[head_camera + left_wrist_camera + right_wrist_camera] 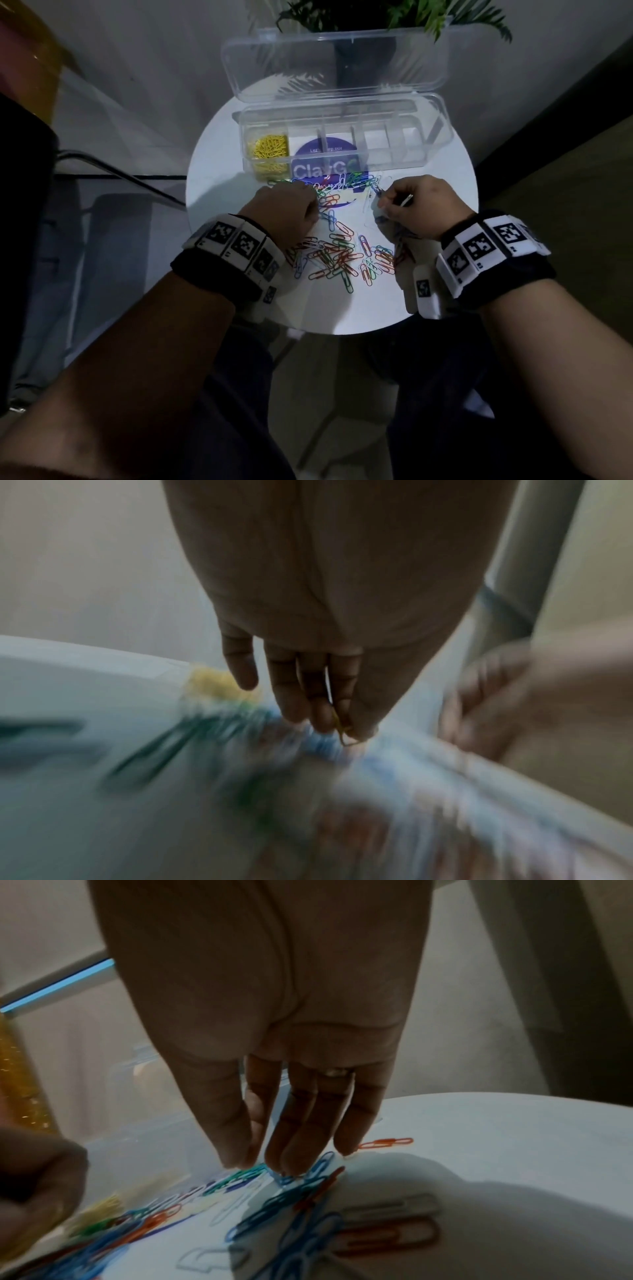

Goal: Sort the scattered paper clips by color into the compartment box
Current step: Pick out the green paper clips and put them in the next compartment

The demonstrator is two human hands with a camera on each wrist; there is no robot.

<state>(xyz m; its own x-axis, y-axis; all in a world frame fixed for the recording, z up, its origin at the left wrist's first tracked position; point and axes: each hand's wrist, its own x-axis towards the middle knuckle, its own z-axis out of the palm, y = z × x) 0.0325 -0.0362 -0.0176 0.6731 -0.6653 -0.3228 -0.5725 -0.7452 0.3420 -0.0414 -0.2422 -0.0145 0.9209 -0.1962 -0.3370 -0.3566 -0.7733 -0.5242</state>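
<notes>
A clear compartment box (394, 161) stands open at the back of the round white table (342, 308). Its leftmost compartment holds yellow paper clips (269, 147). Several red, blue, green, orange and white clips (339, 253) lie scattered between my hands. My left hand (308, 205) is just in front of the box. In the blurred left wrist view its thumb and fingers pinch a yellow clip (342, 727). My right hand (382, 202) reaches down with nearly straight fingers. Its fingertips (291, 1167) touch blue clips (308, 1175) on the table.
The box lid (257, 68) stands upright behind the box. A potted plant (363, 65) is behind it. A purple sticker (318, 169) shows under the box front. The table edge lies close to my knees. A dark cable (120, 176) runs along the floor at left.
</notes>
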